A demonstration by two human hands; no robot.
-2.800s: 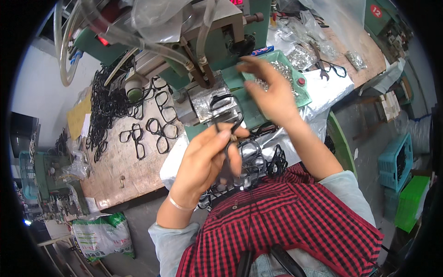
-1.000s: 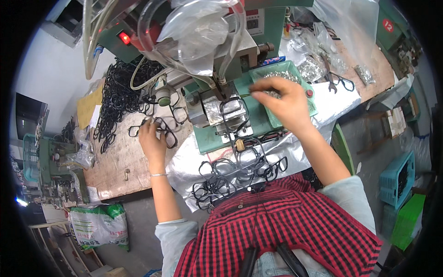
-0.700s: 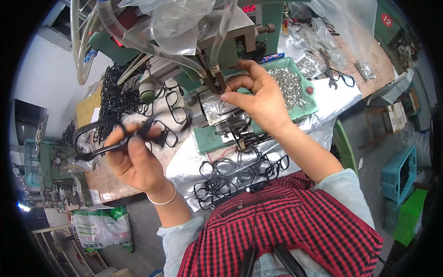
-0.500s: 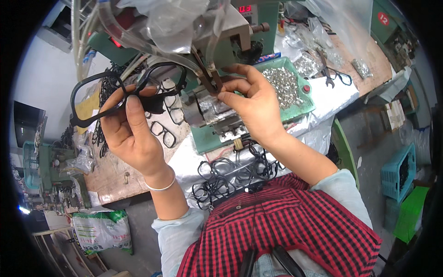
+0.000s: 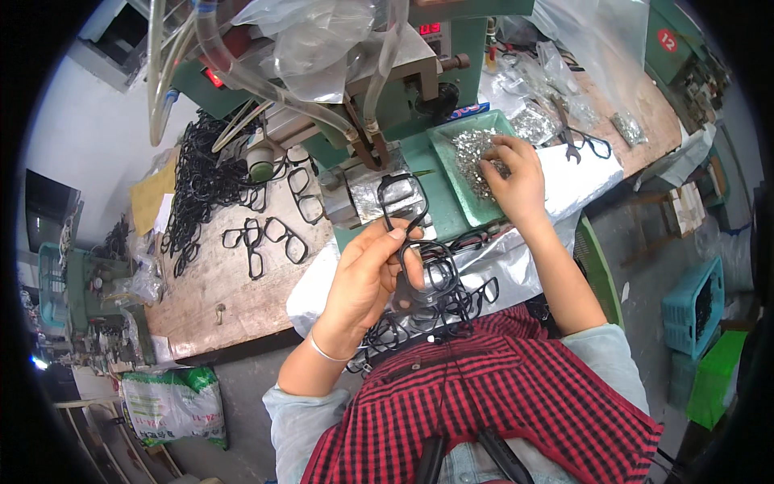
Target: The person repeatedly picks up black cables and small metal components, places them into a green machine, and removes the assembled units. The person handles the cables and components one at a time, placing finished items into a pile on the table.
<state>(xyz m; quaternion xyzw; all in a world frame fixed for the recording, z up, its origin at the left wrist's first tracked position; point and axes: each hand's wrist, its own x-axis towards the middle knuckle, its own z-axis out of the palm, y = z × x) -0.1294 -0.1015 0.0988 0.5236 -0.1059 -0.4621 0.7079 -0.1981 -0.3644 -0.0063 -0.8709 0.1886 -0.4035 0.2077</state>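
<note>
My left hand (image 5: 363,278) pinches a black eyeglass frame (image 5: 382,198) between thumb and fingers, its upper rim over the foil-wrapped block (image 5: 361,194) of a green machine. Two copper-brown prongs (image 5: 375,152) of the machine point down just beyond the frame. At the right, my right hand (image 5: 520,181) dips into a green tray (image 5: 485,216) of tiny shiny metal pieces (image 5: 470,149). Its fingers are curled toward the thumb; whatever lies between them is too small to name. Below my left hand, more black eyeglass frames (image 5: 387,329) lie near my lap.
A dark heap of eyeglass frames (image 5: 205,177) covers the bench's left, with several loose frames (image 5: 286,238) nearer me. Clear hoses (image 5: 266,87) hang from the machine. A wrench (image 5: 571,145) and bags of metal pieces (image 5: 627,127) lie to the right.
My left hand has brought the eyeglass frame right and down, from the left of the machine to before its block. The right hand has left the prongs and moved right into the tray.
</note>
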